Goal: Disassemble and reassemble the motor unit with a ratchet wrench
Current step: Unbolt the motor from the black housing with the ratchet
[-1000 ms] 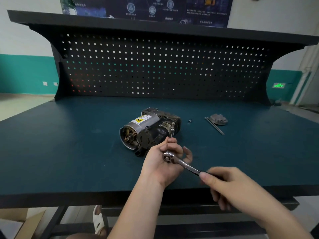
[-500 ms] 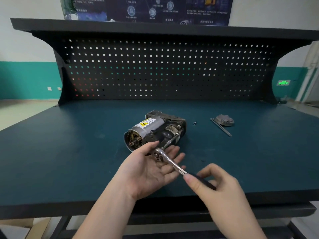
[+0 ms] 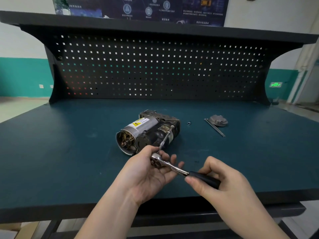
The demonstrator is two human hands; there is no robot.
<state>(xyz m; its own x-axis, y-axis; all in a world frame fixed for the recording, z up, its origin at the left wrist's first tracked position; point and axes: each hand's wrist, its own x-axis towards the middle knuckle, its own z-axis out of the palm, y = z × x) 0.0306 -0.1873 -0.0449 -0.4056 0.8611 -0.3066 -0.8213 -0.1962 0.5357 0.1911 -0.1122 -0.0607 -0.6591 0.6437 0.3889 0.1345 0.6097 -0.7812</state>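
Motor (image 3: 148, 131) lies mid-bench (image 3: 69, 152). Left hand (image 3: 148, 173) cradles ratchet (image 3: 172, 165) head; right hand (image 3: 222, 185) pinches its black handle. Extension reaches motor. Cover (image 3: 218, 120), long bolts (image 3: 214, 127), nut (image 3: 189, 123) far right.

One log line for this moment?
left hand cradles ratchet wrench head | right hand grips handle | extension on motor unit

Left hand (image 3: 148, 171) palm up just near side of the motor unit (image 3: 148, 131), fingers loosely curled round the ratchet wrench (image 3: 174, 167) head, thumb on top. Right hand (image 3: 222, 185) nearer still, to the right, pinching the black handle, forearm angled in from lower right.
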